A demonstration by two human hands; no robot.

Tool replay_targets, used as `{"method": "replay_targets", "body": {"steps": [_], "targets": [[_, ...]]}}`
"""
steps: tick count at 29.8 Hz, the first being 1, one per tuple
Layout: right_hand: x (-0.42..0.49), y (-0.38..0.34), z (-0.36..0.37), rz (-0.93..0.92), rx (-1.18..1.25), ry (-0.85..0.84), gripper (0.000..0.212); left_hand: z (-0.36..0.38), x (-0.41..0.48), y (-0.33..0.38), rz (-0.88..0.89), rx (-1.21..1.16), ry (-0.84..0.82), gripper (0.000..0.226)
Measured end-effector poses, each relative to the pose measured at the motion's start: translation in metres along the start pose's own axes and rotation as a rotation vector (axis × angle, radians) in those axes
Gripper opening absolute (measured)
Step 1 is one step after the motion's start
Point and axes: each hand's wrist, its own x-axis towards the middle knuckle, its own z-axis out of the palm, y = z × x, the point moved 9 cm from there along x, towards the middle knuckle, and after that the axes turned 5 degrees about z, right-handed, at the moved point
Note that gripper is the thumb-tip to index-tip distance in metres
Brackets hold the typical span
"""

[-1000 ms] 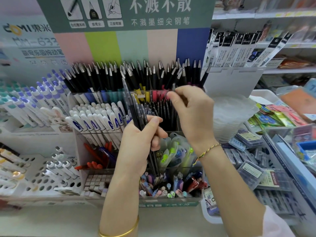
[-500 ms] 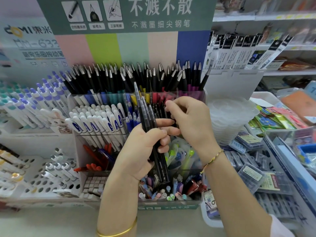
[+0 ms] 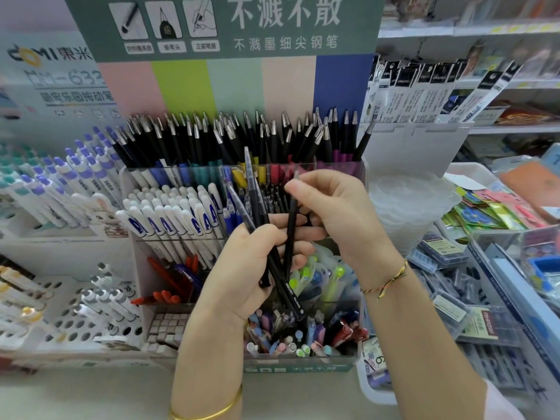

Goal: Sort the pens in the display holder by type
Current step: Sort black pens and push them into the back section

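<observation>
A clear tiered display holder [image 3: 360, 174] stands in front of me, full of pens: black silver-tipped pens [image 3: 242, 137] along the back row, white pens with blue letters [image 3: 169, 219] at mid left, mixed coloured pens [image 3: 303, 338] in the front bin. My left hand [image 3: 242, 268] grips a bundle of black pens [image 3: 257, 207], tips pointing up. My right hand [image 3: 336, 213] pinches a single black pen [image 3: 291, 234] by its top, its lower end against the bundle in my left hand.
White and purple pens [image 3: 60, 183] fill a rack at left, beside a white perforated stand [image 3: 75, 322]. Stacked clear cups [image 3: 406, 207] and boxed refills [image 3: 448, 298] crowd the right. A green sign [image 3: 230, 25] rises behind. The pale counter [image 3: 91, 395] lies below.
My right hand has drawn one black pen out of the holder's middle row and brought it down to the bundle. My left hand has risen slightly with its bundle.
</observation>
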Motion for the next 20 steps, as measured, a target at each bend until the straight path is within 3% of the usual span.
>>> {"method": "replay_targets", "body": {"steps": [7,13,17,20], "targets": [[-0.003,-0.035,-0.049,-0.333,-0.056,0.496,0.012,-0.014,-0.002,0.01,0.063,0.09,0.163,0.032],[-0.021,-0.043,-0.06,-0.502,-0.094,0.746,0.01,-0.022,-0.006,0.018,0.125,0.292,0.23,0.028],[-0.028,-0.051,-0.055,-0.631,-0.231,0.786,0.006,-0.023,-0.005,0.02,0.156,0.335,0.25,0.022],[-0.02,-0.042,-0.036,-0.624,-0.436,0.671,0.012,-0.018,-0.004,0.012,0.104,0.268,0.199,0.016]]}}
